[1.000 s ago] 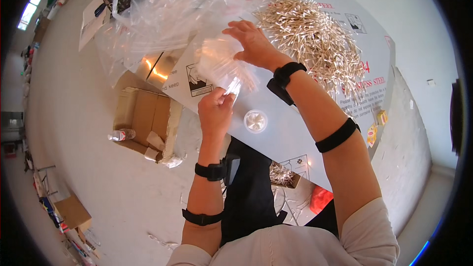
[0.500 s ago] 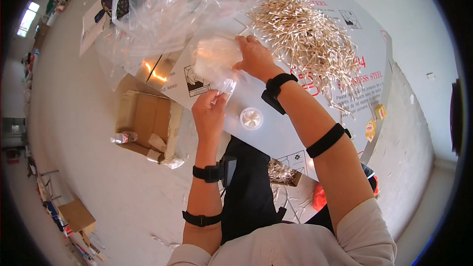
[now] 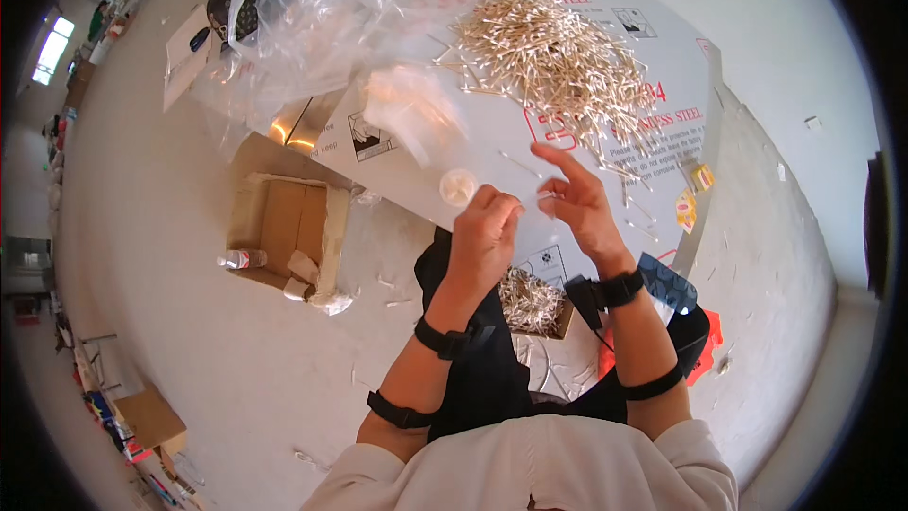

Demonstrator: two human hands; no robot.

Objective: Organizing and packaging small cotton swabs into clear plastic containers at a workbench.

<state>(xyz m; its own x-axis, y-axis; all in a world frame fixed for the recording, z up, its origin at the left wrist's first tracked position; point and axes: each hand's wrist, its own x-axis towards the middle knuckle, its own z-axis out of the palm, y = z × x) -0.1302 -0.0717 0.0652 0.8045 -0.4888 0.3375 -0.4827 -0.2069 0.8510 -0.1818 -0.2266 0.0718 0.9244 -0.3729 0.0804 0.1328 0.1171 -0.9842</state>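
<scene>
Over the near edge of the table, my left hand (image 3: 485, 238) is closed in a pinch. What it holds, if anything, I cannot make out; a faint clear film may lie between the hands. My right hand (image 3: 582, 213) is just to its right, open, index finger stretched out and the other fingers loosely bent. Touching or nearly touching my left fingertips is a small round clear tub (image 3: 459, 187) with white cotton tips in it. Beyond it lies a blurred stack of clear plastic bags (image 3: 411, 109). A large heap of cotton swabs (image 3: 558, 61) covers the far right.
Big crumpled clear plastic sheeting (image 3: 322, 28) lies at the far left. A cardboard box (image 3: 284, 218) with a plastic bottle (image 3: 243, 258) stands on the floor at left. Another box of swabs (image 3: 532, 303) is by my lap. Small yellow packets (image 3: 700, 177) lie near the right edge.
My left hand has let go of the bag stack and moved right, toward me. My right hand has left the stack and drawn back to the right. The view has shifted slightly.
</scene>
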